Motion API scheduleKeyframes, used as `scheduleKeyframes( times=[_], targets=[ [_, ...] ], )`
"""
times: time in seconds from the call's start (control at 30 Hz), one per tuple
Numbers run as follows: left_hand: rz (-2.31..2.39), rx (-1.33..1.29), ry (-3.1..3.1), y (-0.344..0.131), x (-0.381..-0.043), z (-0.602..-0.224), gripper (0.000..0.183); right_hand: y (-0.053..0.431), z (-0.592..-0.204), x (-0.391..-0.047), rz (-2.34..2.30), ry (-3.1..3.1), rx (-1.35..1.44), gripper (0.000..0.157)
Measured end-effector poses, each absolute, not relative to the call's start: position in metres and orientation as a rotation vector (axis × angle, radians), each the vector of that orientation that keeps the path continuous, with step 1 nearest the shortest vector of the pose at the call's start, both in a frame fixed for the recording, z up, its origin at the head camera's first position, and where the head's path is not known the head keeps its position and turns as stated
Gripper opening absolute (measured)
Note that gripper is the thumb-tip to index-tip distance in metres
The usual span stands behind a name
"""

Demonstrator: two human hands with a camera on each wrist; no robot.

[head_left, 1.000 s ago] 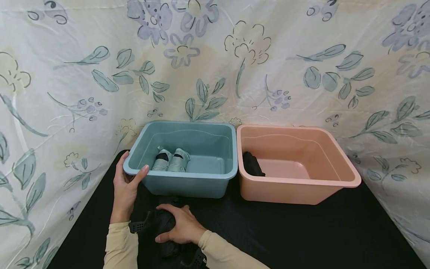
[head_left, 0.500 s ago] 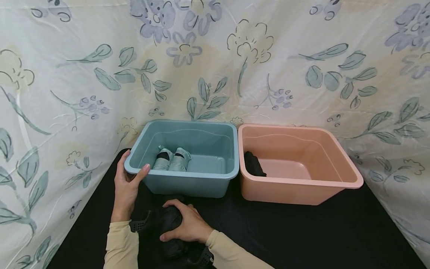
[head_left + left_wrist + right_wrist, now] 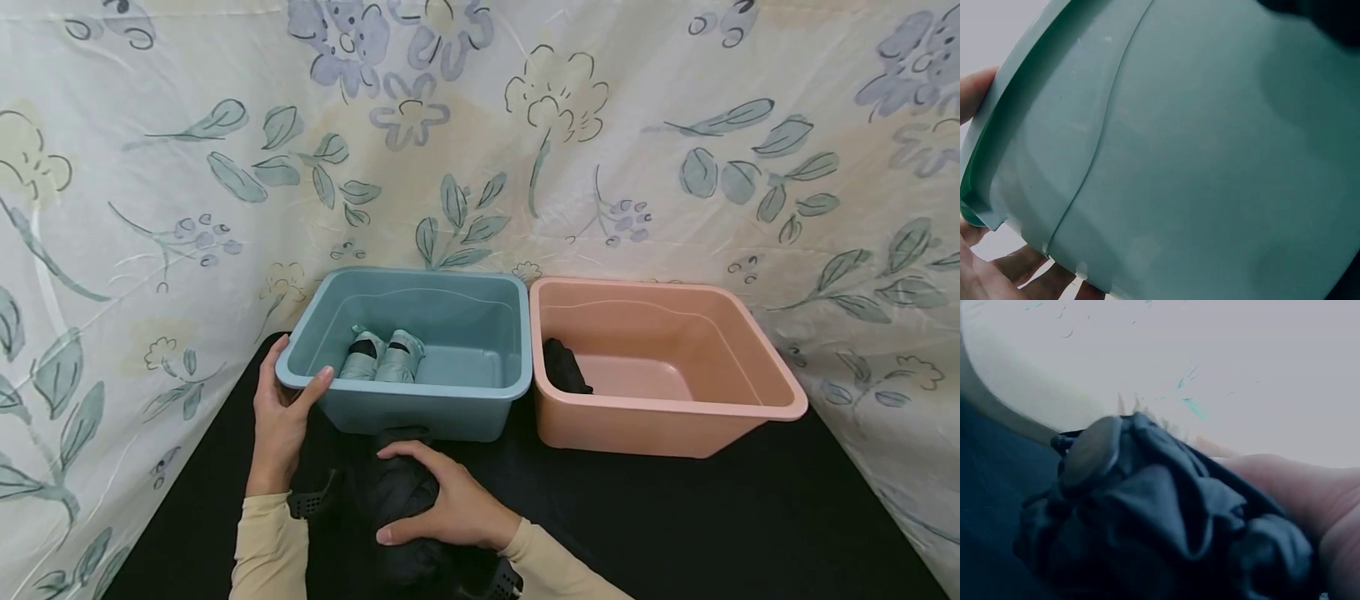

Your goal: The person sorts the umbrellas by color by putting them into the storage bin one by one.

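Observation:
My left hand [image 3: 279, 425] grips the left front corner of the blue plastic bin [image 3: 427, 413], thumb over the rim; the left wrist view shows fingers along the bin's outer wall. In front of that bin, my right hand [image 3: 461, 504] holds a black folded umbrella [image 3: 401, 490], thumb and fingers curled round it. Its gathered cloth and round end cap [image 3: 1092, 453] show close up in the right wrist view. Against the black cloth its outline is hard to make out. Two pale blue folded umbrellas [image 3: 400, 358] with black bands lie side by side in the blue bin.
A pink bin [image 3: 660, 429] stands just right of the blue one, with a dark bundle [image 3: 564, 367] at its left inside. Black cloth [image 3: 675, 525] covers the table. Behind and at the sides hangs a floral curtain [image 3: 480, 125].
My right hand has shifted to the right with the black umbrella in its grip. The left hand keeps its hold on the blue bin's corner.

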State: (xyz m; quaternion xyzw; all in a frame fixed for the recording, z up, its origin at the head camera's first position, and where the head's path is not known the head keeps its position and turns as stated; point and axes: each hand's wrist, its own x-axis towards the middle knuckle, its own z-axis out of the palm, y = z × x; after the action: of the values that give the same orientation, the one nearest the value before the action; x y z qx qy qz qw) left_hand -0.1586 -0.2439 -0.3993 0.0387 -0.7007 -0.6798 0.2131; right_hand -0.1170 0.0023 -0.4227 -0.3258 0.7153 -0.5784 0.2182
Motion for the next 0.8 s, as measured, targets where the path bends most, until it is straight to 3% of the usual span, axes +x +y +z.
scheduleKeyframes(
  times=[0.8],
  targets=[
    [-1.894, 0.116, -1.939, -0.243, -0.157, -0.400, 0.073, 0.051, -0.372, -0.097, -1.734, 1.734, -0.955, 0.068]
  ],
)
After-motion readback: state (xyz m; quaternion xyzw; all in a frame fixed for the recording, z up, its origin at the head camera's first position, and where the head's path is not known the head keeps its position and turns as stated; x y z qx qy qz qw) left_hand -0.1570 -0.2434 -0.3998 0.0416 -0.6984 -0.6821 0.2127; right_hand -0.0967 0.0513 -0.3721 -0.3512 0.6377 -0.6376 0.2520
